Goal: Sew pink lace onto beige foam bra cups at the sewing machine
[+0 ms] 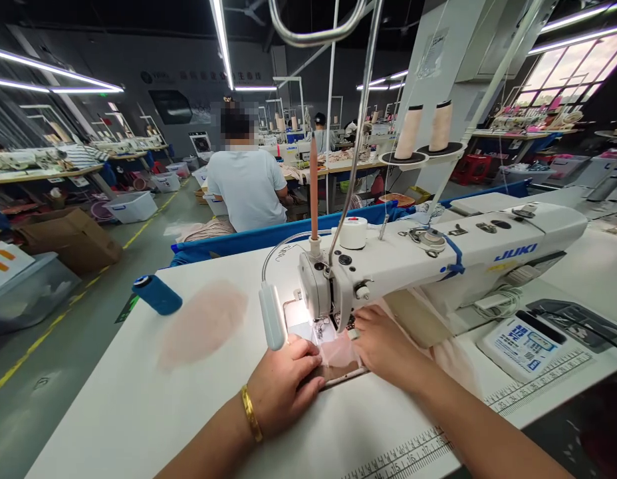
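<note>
Sheer pink fabric (341,352) lies under the needle area of a white sewing machine (388,266) and trails off to the right beneath my wrist. My left hand (291,379), with a gold bracelet (251,412) at its wrist, rests palm down at the fabric's left side, its fingers stretched and slightly bent. On the other side, my right hand (388,346) is closed on the fabric just right of the presser foot, a pale band (355,334) around one finger. The machine head partly hides those fingertips. A lit lamp (272,316) hangs above my left hand.
Left on the table (114,392) are a blue thread spool (157,295) and an oval pale pink fabric piece (206,322). A white-and-blue box (522,344) and a printed ruler (403,459) lie right. Thread cones (409,133) stand behind. A person (246,183) sits ahead.
</note>
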`<state>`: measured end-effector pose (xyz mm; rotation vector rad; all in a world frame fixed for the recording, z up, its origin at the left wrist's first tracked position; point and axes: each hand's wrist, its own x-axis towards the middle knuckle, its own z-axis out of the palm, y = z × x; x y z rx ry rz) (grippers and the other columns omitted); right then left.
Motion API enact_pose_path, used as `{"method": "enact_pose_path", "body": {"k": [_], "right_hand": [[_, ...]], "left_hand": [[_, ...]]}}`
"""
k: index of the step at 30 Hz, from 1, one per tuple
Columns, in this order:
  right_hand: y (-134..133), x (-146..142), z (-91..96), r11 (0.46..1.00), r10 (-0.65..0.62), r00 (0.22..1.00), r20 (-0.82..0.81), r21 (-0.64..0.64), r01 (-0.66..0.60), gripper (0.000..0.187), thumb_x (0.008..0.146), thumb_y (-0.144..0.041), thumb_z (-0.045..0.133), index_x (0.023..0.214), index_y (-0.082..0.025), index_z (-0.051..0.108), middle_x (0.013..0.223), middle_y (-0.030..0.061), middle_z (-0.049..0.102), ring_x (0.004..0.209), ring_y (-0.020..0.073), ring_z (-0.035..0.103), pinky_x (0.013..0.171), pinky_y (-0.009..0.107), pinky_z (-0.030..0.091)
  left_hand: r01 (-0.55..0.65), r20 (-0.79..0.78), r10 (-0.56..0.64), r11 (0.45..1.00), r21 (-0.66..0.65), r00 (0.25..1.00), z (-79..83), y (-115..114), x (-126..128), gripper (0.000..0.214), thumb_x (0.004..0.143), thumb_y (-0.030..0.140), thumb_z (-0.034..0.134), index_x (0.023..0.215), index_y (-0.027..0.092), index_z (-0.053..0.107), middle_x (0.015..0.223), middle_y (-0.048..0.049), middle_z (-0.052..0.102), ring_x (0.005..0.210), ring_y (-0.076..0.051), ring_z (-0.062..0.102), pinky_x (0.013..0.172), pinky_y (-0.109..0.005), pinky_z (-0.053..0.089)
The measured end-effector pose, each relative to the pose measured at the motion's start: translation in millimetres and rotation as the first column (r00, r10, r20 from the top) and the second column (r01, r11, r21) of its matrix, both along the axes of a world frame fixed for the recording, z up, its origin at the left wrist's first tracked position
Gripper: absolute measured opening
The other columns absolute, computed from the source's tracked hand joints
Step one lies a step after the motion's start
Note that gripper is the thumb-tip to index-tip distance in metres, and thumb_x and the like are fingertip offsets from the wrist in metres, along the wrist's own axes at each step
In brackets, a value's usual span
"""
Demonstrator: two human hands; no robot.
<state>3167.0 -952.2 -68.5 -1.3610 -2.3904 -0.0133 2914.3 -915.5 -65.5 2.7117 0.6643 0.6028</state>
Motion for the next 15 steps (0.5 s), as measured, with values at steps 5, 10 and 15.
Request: {"method": "enact_pose_path", "body": {"k": [5, 10, 15], "right_hand": [[-5.8, -6.7, 0.9, 0.992, 0.125, 0.988, -0.094, 0.003, -0.125, 0.023, 0.092, -0.007, 0.053, 0.092, -0.023, 0.069, 0.089, 0.0051, 0.069, 0.091, 0.0232, 0.057, 0.083, 0.035, 0.044], [-11.3, -17.7, -2.9, 0.974, 0.2, 0.973, -0.115, -0.082, -0.209, 0.025, 0.096, -0.007, 0.048, 0.095, -0.022, 0.068, 0.091, 0.0044, 0.07, 0.087, 0.0206, 0.059, 0.08, 0.032, 0.044], [-10.9, -14.9, -6.9, 0.977, 0.192, 0.974, -0.125, -0.074, -0.202, 0.025, 0.096, -0.006, 0.048, 0.095, -0.021, 0.069, 0.09, 0.0047, 0.07, 0.085, 0.0203, 0.059, 0.078, 0.031, 0.043]], "left_hand": [[0.018, 0.003, -0.018, 1.0, 0.002, 1.0, -2.5, -4.8, 4.5, 0.014, 0.093, 0.023, 0.059, 0.099, 0.021, 0.072, 0.102, -0.0074, 0.069, 0.087, -0.024, 0.059, 0.077, -0.039, 0.053], [0.019, 0.037, -0.019, 1.0, 0.004, 0.999, -0.5, -4.9, 3.9, 0.016, 0.094, 0.02, 0.057, 0.101, 0.021, 0.071, 0.105, -0.008, 0.068, 0.089, -0.023, 0.06, 0.077, -0.038, 0.053], [0.01, 0.025, -0.011, 0.999, 0.044, 1.0, -0.2, -7.5, 3.9, 0.016, 0.095, 0.019, 0.055, 0.098, 0.02, 0.071, 0.095, -0.0068, 0.07, 0.081, -0.023, 0.056, 0.077, -0.041, 0.051]]}}
